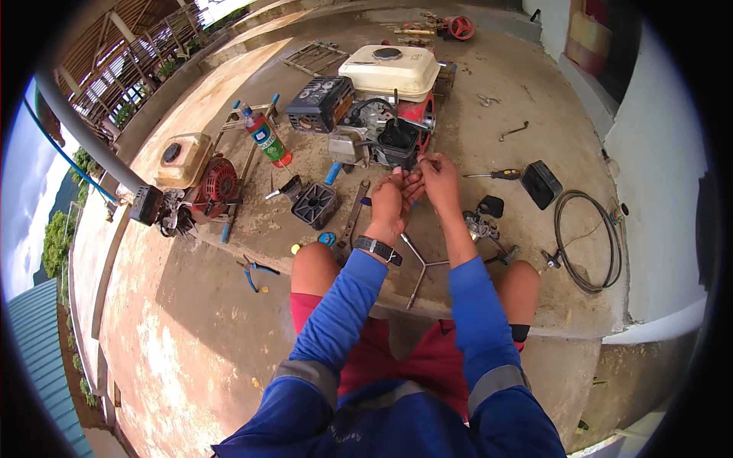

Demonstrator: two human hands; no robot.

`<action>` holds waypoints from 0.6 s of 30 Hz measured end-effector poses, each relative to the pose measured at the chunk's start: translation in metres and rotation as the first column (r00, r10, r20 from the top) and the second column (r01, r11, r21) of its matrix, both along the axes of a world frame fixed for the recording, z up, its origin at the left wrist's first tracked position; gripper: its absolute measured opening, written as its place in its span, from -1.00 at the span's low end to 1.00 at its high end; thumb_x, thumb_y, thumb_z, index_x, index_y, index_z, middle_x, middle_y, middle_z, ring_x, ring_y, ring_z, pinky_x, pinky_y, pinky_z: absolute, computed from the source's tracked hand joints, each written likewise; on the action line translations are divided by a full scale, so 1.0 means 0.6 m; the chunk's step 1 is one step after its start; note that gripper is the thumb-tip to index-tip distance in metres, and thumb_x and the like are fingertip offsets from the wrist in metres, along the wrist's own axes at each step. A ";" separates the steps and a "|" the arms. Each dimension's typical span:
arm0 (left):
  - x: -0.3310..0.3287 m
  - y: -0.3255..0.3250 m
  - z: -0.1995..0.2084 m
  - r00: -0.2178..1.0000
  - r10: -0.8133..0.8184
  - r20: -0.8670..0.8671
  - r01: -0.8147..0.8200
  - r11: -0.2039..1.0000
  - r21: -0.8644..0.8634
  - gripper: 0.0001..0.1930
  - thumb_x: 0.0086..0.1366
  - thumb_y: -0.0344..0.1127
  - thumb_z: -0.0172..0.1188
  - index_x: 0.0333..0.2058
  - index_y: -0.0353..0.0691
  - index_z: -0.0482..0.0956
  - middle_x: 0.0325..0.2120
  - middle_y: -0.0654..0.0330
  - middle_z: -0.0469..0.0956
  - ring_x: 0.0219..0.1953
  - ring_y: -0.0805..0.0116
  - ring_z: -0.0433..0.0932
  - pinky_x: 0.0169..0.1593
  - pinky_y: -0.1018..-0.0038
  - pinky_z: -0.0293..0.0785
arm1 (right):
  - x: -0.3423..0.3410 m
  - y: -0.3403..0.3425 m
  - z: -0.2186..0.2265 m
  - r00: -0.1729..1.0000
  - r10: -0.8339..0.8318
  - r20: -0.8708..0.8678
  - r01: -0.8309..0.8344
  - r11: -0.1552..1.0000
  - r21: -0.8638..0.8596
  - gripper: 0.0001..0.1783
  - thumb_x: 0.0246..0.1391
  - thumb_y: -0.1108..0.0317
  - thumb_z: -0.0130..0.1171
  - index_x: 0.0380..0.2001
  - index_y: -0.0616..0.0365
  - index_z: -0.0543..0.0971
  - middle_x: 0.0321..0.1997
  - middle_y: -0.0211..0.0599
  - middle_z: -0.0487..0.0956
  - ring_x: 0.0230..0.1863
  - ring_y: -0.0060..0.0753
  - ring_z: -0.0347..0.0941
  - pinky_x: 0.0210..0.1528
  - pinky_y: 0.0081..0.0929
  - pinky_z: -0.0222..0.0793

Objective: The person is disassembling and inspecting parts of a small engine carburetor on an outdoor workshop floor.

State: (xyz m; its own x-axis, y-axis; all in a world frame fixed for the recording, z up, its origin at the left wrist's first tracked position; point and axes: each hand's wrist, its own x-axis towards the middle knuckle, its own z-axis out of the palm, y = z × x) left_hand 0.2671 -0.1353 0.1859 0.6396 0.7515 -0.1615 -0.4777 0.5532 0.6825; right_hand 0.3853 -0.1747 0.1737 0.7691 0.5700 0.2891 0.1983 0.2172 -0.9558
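Note:
A small engine with a cream fuel tank (391,70) stands in front of me on the concrete. On its near side is an open black air-filter housing (398,143). Both my hands meet just below that housing. My left hand (393,202), a watch on its wrist, has curled fingers turned partly upward; a dark blue piece shows beside it, and I cannot tell whether it is held. My right hand (439,182) pinches its fingertips together close to the housing's lower right edge. Whatever sits between the fingers is too small or hidden to name.
A bottle of red liquid (269,139), a black filter case (314,204) and pliers (256,273) lie to the left, near a second engine (202,179). A three-way wrench (421,266), carburetor (479,227), screwdriver (500,175), black cover (541,185) and coiled hose (563,244) lie nearer and rightward.

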 end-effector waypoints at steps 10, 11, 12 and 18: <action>0.007 -0.008 0.007 0.991 0.131 -0.037 -0.129 0.990 0.053 -0.80 0.57 -0.28 0.04 -0.12 -0.34 0.43 -0.27 0.02 0.61 -0.14 0.02 0.73 -0.08 0.20 0.70 | 0.057 -0.063 -0.150 0.774 0.285 0.565 0.249 0.683 -0.686 -0.73 0.14 0.39 0.17 -0.13 0.30 0.63 -0.07 0.14 0.70 -0.01 0.31 0.62 0.04 0.09 0.55; 0.004 -0.006 0.005 0.990 0.137 -0.037 -0.135 0.989 0.053 -0.80 0.57 -0.28 0.04 -0.12 -0.34 0.43 -0.27 0.02 0.61 -0.14 0.02 0.73 -0.08 0.20 0.70 | 0.050 -0.062 -0.161 0.769 0.374 0.518 0.257 0.562 -0.786 -0.71 0.19 0.38 0.12 -0.09 0.29 0.65 -0.03 0.13 0.70 0.04 0.23 0.63 0.07 0.03 0.57; 0.001 -0.004 0.005 0.989 0.134 -0.056 -0.130 0.989 0.065 -0.78 0.57 -0.26 0.05 -0.13 -0.34 0.44 -0.27 0.02 0.62 -0.15 0.02 0.74 -0.10 0.22 0.71 | 0.043 -0.061 -0.171 0.765 0.453 0.458 0.266 0.426 -0.865 -0.67 0.24 0.36 0.06 -0.05 0.27 0.67 0.02 0.13 0.69 0.08 0.15 0.64 0.09 -0.03 0.59; -0.003 0.004 0.011 0.975 0.102 -0.198 -0.072 0.985 0.154 -0.72 0.57 -0.16 0.09 -0.13 -0.33 0.47 -0.25 0.03 0.63 -0.15 0.06 0.74 -0.11 0.27 0.70 | 0.039 -0.058 -0.212 0.707 0.545 0.450 0.292 0.355 -0.888 -0.65 0.32 0.32 -0.01 0.00 0.20 0.68 0.05 0.09 0.69 0.09 0.11 0.65 0.09 -0.03 0.61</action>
